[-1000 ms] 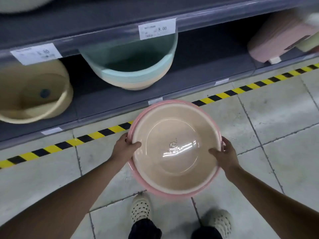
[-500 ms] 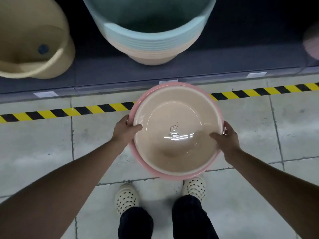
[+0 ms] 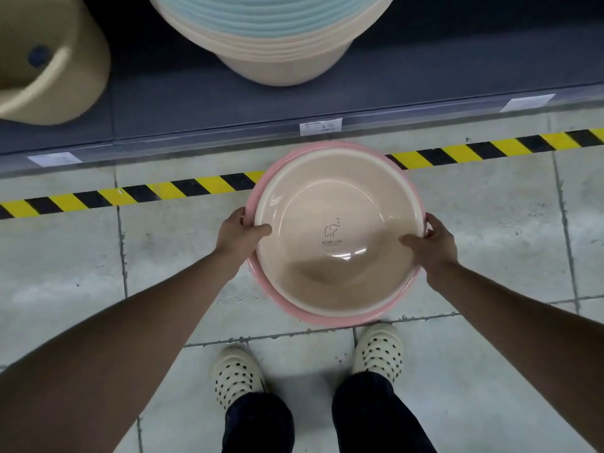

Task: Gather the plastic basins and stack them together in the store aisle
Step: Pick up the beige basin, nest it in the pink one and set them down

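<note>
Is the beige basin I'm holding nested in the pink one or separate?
Nested. The pink basin shows only as a rim around the beige basin; the left hand and right hand grip the two together.

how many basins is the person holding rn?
2: a beige basin nested inside a pink basin, only its rim showing. Left hand and right hand grip the rims. More could hide underneath.

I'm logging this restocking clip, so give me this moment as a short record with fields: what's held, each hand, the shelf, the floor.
Held: beige basin nested inside pink basin
Left hand: grip on both rims, thumb inside
Right hand: grip on both rims, thumb inside
Shelf: stack of blue and beige basins; tan tub on its side at left
Floor: striped tape along the shelf front
</note>
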`<move>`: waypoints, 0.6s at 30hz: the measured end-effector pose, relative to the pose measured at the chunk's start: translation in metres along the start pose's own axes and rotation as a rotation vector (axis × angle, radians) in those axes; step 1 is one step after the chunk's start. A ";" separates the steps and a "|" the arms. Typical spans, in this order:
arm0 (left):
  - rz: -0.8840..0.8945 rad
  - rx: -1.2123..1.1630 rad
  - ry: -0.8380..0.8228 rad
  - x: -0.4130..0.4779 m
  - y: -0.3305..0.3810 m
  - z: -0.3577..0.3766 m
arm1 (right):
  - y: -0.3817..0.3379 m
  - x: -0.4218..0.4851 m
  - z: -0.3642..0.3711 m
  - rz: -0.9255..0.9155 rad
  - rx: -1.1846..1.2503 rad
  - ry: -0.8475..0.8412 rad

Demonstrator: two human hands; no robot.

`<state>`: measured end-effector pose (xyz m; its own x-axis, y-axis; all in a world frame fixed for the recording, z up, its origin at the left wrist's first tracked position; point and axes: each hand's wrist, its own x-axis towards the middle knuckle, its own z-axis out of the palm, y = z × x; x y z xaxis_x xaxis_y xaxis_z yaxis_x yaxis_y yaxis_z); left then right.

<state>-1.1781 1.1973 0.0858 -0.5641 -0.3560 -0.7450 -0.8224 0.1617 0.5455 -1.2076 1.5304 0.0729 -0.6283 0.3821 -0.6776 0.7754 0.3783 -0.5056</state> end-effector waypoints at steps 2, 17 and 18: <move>-0.005 -0.008 -0.001 0.006 -0.006 0.005 | 0.007 0.004 0.004 -0.005 -0.002 0.009; -0.029 0.040 0.022 0.024 -0.030 0.019 | 0.028 0.019 0.016 -0.087 -0.099 0.025; -0.033 0.061 0.034 0.024 -0.028 0.020 | 0.026 0.018 0.016 -0.089 -0.120 0.025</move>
<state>-1.1695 1.2025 0.0452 -0.5347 -0.3928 -0.7482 -0.8440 0.2047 0.4957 -1.1977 1.5337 0.0386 -0.6970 0.3623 -0.6187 0.7040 0.5094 -0.4949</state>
